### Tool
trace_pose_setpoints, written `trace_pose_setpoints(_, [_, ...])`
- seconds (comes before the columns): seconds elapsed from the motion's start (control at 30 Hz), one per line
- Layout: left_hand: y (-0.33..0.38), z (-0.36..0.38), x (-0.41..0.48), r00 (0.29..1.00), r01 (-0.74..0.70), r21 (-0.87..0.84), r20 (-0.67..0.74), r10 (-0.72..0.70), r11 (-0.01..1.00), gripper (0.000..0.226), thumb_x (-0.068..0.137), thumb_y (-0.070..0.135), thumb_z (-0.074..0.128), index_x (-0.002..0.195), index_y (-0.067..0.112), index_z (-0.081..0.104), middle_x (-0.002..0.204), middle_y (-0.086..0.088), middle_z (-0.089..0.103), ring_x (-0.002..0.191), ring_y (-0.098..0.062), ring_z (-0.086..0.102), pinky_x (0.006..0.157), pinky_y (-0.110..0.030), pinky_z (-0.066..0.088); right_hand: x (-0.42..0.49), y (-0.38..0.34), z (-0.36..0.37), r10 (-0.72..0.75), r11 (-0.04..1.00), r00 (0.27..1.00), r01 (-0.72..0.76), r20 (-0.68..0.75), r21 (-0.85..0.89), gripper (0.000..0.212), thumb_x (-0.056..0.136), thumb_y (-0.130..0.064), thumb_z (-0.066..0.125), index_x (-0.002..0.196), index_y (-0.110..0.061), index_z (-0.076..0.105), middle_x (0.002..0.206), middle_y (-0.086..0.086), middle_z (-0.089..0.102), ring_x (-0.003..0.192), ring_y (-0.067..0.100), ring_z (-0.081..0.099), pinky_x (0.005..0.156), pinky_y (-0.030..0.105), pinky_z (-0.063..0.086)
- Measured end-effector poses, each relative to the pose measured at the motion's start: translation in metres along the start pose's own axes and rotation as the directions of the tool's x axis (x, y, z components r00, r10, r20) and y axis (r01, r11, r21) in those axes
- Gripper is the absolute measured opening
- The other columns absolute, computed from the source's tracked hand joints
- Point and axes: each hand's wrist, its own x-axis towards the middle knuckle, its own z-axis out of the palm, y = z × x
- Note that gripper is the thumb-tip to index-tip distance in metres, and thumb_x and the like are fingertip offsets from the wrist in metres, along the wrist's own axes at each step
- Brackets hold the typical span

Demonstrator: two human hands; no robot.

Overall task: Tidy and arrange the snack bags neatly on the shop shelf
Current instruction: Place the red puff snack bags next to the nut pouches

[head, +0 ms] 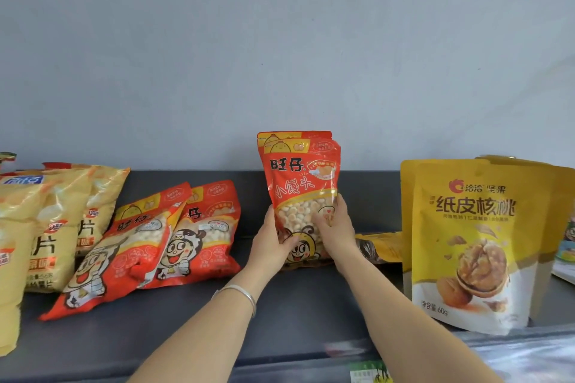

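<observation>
Two red snack bags (300, 183) stand upright together at the middle of the dark shelf (280, 314), one right behind the other. My left hand (272, 246) grips their lower left side and my right hand (337, 227) grips their lower right side. Two more red snack bags (149, 239) lie flat and overlapping to the left. Yellow chip bags (46, 227) lie stacked at the far left. Yellow walnut pouches (473, 239) stand upright at the right.
A flat yellow pouch (379, 246) lies behind my right wrist, between the red bags and the walnut pouches. A grey wall (280, 56) backs the shelf. A price label (368, 373) sits on the shelf's front edge. Other packets (567, 242) show at the far right.
</observation>
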Motion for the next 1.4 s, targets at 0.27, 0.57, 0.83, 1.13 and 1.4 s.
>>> trace_pose_setpoints(0.27, [0.023, -0.015, -0.007, 0.98, 0.035, 0.073, -0.196, -0.02, 0.997, 0.063, 0.09, 0.025, 0.06, 0.144, 0.019, 0.029, 0.131, -0.005, 0.045, 0.117, -0.02, 0.049, 0.09, -0.028, 0.041, -0.023, -0.021, -0.005, -0.305, 0.81, 0.938, 0.164, -0.166, -0.563, 0.056, 0.095, -0.033, 0.052, 0.145, -0.023, 0.03, 0.145, 0.007, 0.036, 0.13, 0.031, 0.037, 0.097, 0.046, 0.042])
trace_pose_setpoints(0.57, [0.029, -0.109, -0.039, 0.933, -0.029, 0.402, -0.317, 0.169, 0.915, 0.039, 0.091, 0.015, 0.057, 0.129, 0.018, 0.051, 0.131, -0.003, 0.052, 0.124, -0.019, 0.047, 0.102, -0.032, 0.04, -0.064, -0.065, 0.055, -0.544, 0.651, 0.782, 0.622, 0.304, -0.434, 0.044, 0.093, -0.026, 0.055, 0.136, -0.017, 0.049, 0.137, 0.008, 0.043, 0.123, 0.033, 0.042, 0.1, 0.04, 0.038])
trace_pose_setpoints(0.83, [-0.012, -0.195, -0.077, 0.903, 0.183, 0.539, -0.423, 0.077, 0.822, 0.038, 0.09, 0.024, 0.057, 0.128, 0.019, 0.053, 0.129, -0.003, 0.054, 0.118, -0.023, 0.052, 0.093, -0.043, 0.047, -0.101, -0.102, 0.133, -0.399, 0.765, 0.756, 0.586, 0.518, -0.266, 0.051, 0.096, -0.035, 0.049, 0.143, -0.019, 0.039, 0.141, 0.012, 0.039, 0.123, 0.035, 0.045, 0.101, 0.046, 0.04])
trace_pose_setpoints(1.13, [-0.043, -0.231, -0.088, 0.888, 0.429, 0.211, -0.276, -0.368, 0.878, 0.066, 0.09, 0.05, 0.051, 0.144, 0.019, 0.03, 0.145, -0.013, 0.035, 0.133, -0.03, 0.033, 0.106, -0.035, 0.033, -0.097, -0.122, 0.186, -0.002, 0.792, 0.907, 0.259, 0.422, -0.553, 0.071, 0.085, -0.068, 0.037, 0.126, -0.012, 0.055, 0.133, 0.014, 0.051, 0.12, 0.036, 0.049, 0.098, 0.047, 0.043])
trace_pose_setpoints(1.4, [-0.044, -0.234, -0.095, 0.922, 0.301, -0.108, -0.22, -0.318, 0.948, 0.065, 0.089, 0.038, 0.06, 0.144, 0.021, 0.03, 0.145, -0.005, 0.039, 0.131, -0.025, 0.039, 0.091, -0.029, 0.034, -0.118, -0.143, 0.221, 0.148, 0.946, 0.884, 0.004, 0.442, -0.325, 0.035, 0.079, -0.038, 0.058, 0.09, -0.006, 0.065, 0.071, 0.008, 0.066, 0.07, 0.025, 0.062, 0.069, 0.031, 0.054])
